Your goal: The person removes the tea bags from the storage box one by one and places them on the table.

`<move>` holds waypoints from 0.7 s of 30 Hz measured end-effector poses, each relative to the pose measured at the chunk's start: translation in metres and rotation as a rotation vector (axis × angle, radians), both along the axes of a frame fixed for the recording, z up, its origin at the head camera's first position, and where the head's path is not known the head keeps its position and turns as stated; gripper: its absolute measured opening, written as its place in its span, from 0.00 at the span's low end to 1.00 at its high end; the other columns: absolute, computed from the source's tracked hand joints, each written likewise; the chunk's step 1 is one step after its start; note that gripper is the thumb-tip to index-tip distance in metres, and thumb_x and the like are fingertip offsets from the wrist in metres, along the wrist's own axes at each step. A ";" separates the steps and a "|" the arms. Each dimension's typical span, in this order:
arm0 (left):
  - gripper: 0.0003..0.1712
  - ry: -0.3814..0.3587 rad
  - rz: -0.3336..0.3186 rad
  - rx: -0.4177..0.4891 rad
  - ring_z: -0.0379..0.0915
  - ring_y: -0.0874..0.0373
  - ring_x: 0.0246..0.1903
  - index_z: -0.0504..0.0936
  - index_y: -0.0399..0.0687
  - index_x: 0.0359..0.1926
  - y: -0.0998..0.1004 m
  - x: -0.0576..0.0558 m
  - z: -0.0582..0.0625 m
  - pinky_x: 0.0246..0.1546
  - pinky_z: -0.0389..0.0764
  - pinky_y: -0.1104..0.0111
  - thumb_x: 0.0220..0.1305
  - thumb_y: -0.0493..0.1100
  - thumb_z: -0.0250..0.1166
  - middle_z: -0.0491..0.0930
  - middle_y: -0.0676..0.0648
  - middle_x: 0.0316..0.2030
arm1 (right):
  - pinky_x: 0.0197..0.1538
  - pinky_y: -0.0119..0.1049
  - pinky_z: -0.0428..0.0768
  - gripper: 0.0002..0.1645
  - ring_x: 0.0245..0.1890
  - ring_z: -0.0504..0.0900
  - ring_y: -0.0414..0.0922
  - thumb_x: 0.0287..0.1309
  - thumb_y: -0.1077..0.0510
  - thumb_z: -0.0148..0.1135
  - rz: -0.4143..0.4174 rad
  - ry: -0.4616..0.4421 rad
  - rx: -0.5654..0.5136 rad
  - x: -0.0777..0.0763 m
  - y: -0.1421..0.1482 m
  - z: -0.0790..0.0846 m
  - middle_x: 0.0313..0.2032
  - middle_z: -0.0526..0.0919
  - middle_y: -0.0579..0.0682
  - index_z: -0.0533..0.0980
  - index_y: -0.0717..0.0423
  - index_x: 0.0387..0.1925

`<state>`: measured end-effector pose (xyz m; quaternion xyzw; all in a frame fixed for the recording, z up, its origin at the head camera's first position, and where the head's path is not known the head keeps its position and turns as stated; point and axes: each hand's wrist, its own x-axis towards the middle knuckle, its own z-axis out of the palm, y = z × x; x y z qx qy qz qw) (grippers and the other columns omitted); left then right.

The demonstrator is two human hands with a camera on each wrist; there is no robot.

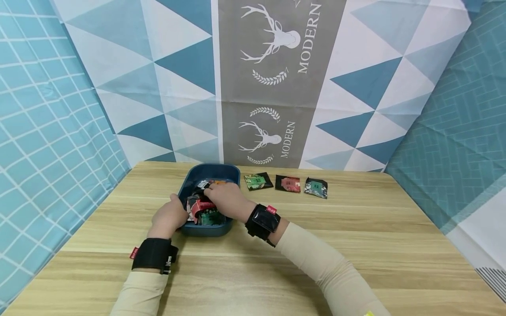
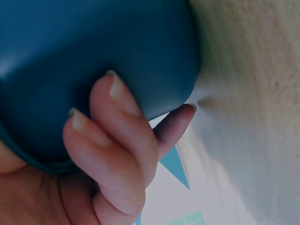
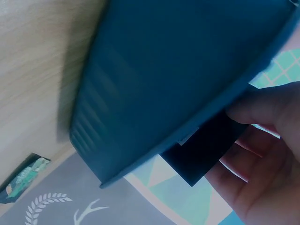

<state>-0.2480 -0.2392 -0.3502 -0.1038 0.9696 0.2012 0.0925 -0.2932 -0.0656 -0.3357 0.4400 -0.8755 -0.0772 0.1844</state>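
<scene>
A deep blue plastic bin [image 1: 207, 231] stands at the table's back left, holding a jumble of small packets, among them a red one [image 1: 202, 205] and a green one [image 1: 212, 217]. My left hand [image 1: 170, 216] grips the bin's left rim; in the left wrist view its fingers [image 2: 117, 140] press the outer wall, with the thumb side over the edge. Reaching over the right side, my right hand [image 1: 230, 200] pinches a flat black packet [image 3: 206, 157] between thumb and fingers, seen just above the rim in the right wrist view. Part of that packet is hidden behind the bin wall.
To the bin's right, a row of three packets lies on the wooden table [image 1: 253, 281]: a green one [image 1: 258, 181], a red one [image 1: 288, 184] and a teal one [image 1: 316, 188]. A patterned cloth backdrop [image 1: 269, 101] rises behind the table.
</scene>
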 end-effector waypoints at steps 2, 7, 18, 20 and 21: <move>0.40 0.001 0.000 -0.005 0.74 0.48 0.24 0.38 0.19 0.67 0.000 0.000 0.000 0.25 0.71 0.61 0.68 0.41 0.47 0.78 0.28 0.35 | 0.25 0.30 0.72 0.13 0.30 0.80 0.38 0.66 0.56 0.52 0.003 0.007 -0.006 0.001 0.001 0.002 0.39 0.82 0.43 0.79 0.44 0.48; 0.40 0.007 0.005 -0.011 0.74 0.48 0.24 0.39 0.18 0.66 -0.001 0.001 -0.001 0.25 0.72 0.61 0.67 0.41 0.47 0.77 0.27 0.37 | 0.30 0.31 0.75 0.13 0.35 0.81 0.39 0.66 0.54 0.52 0.020 0.034 -0.023 0.005 0.004 0.011 0.40 0.83 0.42 0.78 0.43 0.48; 0.39 0.016 0.001 -0.013 0.74 0.48 0.23 0.39 0.19 0.66 0.000 0.001 -0.001 0.25 0.71 0.61 0.67 0.41 0.47 0.78 0.29 0.33 | 0.41 0.31 0.78 0.16 0.40 0.81 0.40 0.65 0.59 0.52 0.026 0.090 -0.097 0.012 0.032 0.037 0.43 0.84 0.43 0.77 0.46 0.52; 0.39 0.016 -0.001 -0.012 0.74 0.48 0.23 0.39 0.19 0.66 0.000 0.001 -0.001 0.25 0.71 0.61 0.68 0.41 0.47 0.78 0.30 0.31 | 0.39 0.30 0.78 0.16 0.41 0.81 0.40 0.64 0.61 0.53 0.027 0.091 -0.109 0.012 0.040 0.039 0.43 0.83 0.43 0.77 0.47 0.52; 0.39 0.016 -0.002 -0.012 0.74 0.48 0.23 0.39 0.19 0.66 0.001 0.001 0.000 0.25 0.70 0.61 0.68 0.41 0.47 0.78 0.30 0.31 | 0.37 0.30 0.78 0.17 0.40 0.81 0.40 0.63 0.62 0.53 0.029 0.093 -0.114 0.012 0.044 0.040 0.43 0.83 0.44 0.77 0.47 0.52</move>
